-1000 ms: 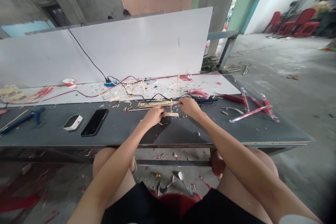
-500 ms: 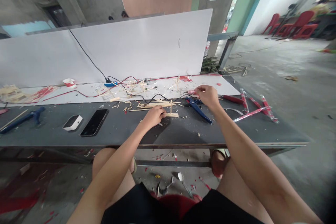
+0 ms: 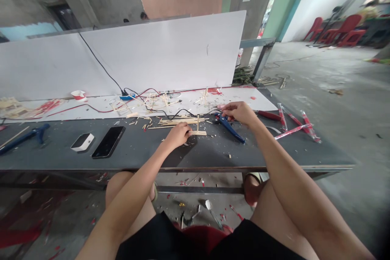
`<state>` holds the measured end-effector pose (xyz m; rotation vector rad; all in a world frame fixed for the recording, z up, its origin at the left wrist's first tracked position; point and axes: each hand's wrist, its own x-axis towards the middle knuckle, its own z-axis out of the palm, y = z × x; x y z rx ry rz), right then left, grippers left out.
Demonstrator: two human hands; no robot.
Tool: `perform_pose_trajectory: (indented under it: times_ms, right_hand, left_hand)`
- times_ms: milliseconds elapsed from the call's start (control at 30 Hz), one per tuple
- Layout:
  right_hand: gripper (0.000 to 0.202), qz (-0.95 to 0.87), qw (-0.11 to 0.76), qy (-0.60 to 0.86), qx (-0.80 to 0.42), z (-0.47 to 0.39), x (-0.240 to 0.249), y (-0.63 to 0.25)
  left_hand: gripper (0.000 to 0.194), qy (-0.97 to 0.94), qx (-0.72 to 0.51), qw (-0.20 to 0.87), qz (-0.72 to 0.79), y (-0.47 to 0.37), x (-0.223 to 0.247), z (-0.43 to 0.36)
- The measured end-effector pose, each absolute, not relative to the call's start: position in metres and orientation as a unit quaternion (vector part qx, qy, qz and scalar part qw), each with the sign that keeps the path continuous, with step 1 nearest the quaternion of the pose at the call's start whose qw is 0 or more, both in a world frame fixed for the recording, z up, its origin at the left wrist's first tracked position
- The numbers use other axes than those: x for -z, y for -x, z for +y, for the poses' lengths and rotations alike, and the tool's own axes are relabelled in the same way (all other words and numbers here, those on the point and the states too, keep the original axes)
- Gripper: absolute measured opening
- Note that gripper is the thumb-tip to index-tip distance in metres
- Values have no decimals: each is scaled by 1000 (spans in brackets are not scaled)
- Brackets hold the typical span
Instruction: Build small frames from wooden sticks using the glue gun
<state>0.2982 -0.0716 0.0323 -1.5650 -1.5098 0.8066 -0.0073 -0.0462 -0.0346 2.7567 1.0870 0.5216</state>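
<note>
My left hand [image 3: 180, 133] is closed, its fingertips pinching the left end of a small wooden stick frame [image 3: 200, 133]. A flat strip forms its base, and one thin stick rises upright from it. My right hand [image 3: 240, 113] is to the right, over the head of a blue tool [image 3: 230, 128] with a long handle that lies on the table. Its thumb and fingers are pressed together; what they hold, if anything, is too small to make out. Behind the left hand lies a pile of thin wooden sticks [image 3: 179, 122].
A black phone [image 3: 109, 142] and a white box-shaped device [image 3: 82, 142] lie to the left, with another blue tool [image 3: 26, 138] beyond. Red-and-clear wrapped sticks [image 3: 294, 132] lie at the right. Cables and wood scraps cover the white board [image 3: 189, 103] at the back.
My right hand has moved slightly left and down, nearer the blue tool's head. My left hand stays on the wooden stick frame. The view has shifted a little.
</note>
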Motion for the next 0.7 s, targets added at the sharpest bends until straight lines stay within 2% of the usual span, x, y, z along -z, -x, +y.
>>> perform_pose_trajectory:
  times_ms: [133,333,533,633,700]
  right_hand:
    - [25,-657,246,672,-237,-72,-27,-306]
    - [27,-667,234,700,-101,-63,-17,-309]
    - [19,-698,163,692,-84,-56,0,-290]
    - [21,-682,138,714,-74,-56,4,-275]
    - [30,-659,126,739,-61,-57,5,-266]
  left_hand:
    - [19,-916,-168,65,359,7,33,-48]
    - [21,-917,-166,63,358,6,31,-48]
    - [21,-914,-164,60,365,5,32,-49]
    - [19,-913,-161,57,371,5,33,-49]
    - [19,-913,-160,58,370,5,33,-48]
